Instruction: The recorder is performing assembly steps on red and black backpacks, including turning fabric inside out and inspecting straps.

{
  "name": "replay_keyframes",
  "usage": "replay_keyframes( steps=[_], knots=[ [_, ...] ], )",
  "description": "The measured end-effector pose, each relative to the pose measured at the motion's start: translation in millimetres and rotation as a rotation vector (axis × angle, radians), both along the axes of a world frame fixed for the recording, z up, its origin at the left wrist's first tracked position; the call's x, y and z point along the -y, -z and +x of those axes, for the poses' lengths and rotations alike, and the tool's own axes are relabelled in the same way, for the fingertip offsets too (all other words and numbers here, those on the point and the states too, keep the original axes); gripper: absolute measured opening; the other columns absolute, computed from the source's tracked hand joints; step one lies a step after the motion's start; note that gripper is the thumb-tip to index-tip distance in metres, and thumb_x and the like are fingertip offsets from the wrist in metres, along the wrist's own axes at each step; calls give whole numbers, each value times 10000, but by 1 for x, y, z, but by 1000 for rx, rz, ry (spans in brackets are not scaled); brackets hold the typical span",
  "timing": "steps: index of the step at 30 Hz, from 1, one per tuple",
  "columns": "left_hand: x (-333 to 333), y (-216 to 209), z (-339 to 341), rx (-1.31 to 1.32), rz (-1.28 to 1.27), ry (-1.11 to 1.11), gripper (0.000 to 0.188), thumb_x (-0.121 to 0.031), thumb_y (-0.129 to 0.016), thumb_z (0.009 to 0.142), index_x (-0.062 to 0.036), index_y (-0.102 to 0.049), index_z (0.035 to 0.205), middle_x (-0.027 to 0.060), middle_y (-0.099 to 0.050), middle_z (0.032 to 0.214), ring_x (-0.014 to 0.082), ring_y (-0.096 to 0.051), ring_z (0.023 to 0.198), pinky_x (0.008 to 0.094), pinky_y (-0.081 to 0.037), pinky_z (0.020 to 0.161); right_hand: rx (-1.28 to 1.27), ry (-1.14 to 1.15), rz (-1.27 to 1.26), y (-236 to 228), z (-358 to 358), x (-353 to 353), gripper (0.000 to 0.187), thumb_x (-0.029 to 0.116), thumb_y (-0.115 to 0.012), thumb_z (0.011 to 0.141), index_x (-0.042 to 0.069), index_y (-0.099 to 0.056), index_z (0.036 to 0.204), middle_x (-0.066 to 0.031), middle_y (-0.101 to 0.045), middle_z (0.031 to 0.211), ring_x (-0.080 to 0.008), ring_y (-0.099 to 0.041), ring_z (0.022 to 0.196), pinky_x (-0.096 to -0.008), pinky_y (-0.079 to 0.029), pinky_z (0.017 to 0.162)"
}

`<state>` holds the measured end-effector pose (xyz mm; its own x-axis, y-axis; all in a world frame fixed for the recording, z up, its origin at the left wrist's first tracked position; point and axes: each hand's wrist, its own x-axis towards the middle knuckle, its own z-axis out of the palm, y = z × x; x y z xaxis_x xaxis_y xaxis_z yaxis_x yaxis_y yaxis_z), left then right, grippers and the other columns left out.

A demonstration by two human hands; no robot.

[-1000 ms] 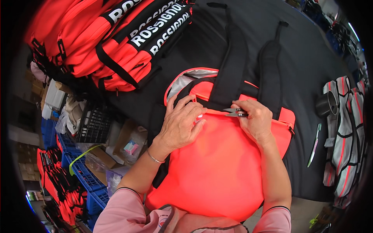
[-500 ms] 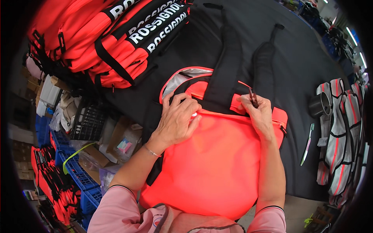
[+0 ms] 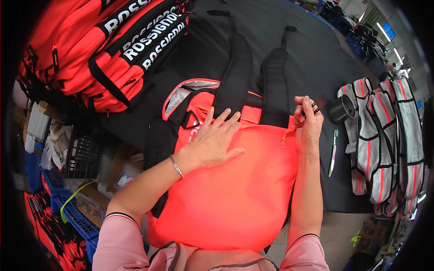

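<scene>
- Pressing my left hand [image 3: 212, 144] flat, fingers spread and holding nothing, on the upper part of the orange backpack [image 3: 230, 189] that lies on the black table [image 3: 312, 58] right in front of me.
- Just beyond my left fingertips run the 2 black shoulder straps [image 3: 237, 67], stretching away from me over the table.
- To the left of that grip, the bag's top gapes open and shows a grey lining [image 3: 181, 97].
- My right hand [image 3: 309, 124] is at the bag's upper right corner, its grip pinched on a small dark zipper pull [image 3: 315, 107], with a thin orange cord [image 3: 289, 133] hanging just below the fingers.
- Right of my right grip stands a black cup [image 3: 341, 108], near but not touching it.
- Below the cup, a toothbrush [image 3: 333, 151] with a pale handle lies on the table.
- Farther right of that, grey vests with red stripes [image 3: 384, 135] lie stacked.
- Far left of my left grip, beyond the bag, sits a pile of red and black bags [image 3: 104, 49].
- Lower left, beside my left forearm, blue crates [image 3: 72, 217] sit below table level.
</scene>
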<state>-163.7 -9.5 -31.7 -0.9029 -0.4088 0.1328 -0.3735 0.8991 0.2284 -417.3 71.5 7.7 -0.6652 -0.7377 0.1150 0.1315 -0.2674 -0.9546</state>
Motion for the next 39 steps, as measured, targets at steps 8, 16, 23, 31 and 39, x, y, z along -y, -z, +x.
replay_keyframes(
  steps=[8,16,23,31,39],
  knots=[
    [38,12,-12,-157,-247,-190,632,-457,-579,939,-81,-456,1433,149,-409,1510,370,-348,1398,475,-363,1089,-700,80,629,15,8,7,225,213,-683,923,15,-693,1030,-25,-639,780,-66,-558,713,-240,-464,673],
    [-2,4,12,-307,104,-57,498,-329,-748,835,-63,-639,1241,143,-620,1312,311,-531,1280,425,-435,973,-1267,-78,466,5,52,21,264,294,-733,866,80,-630,981,-51,-662,774,-233,-627,752,-385,-514,657],
    [-1,9,9,-399,132,-87,444,-323,-778,795,-52,-693,1137,145,-680,1205,288,-579,1227,400,-451,923,-1512,-53,296,25,50,26,216,242,-792,789,88,-655,856,-7,-644,737,-187,-580,682,-344,-480,603],
    [-1,9,7,-405,122,-96,444,-335,-779,789,-51,-702,1121,147,-688,1192,286,-592,1212,394,-456,899,-1600,-30,215,32,48,28,248,259,-797,771,108,-600,766,15,-541,660,-165,-526,645,-312,-422,580],
    [-2,10,7,-408,109,-107,443,-345,-774,789,-50,-708,1113,151,-690,1185,284,-593,1211,394,-456,894,-1719,7,150,36,50,30,243,231,-798,760,114,-585,746,13,-516,649,-162,-524,649,-311,-419,581]
  ],
)
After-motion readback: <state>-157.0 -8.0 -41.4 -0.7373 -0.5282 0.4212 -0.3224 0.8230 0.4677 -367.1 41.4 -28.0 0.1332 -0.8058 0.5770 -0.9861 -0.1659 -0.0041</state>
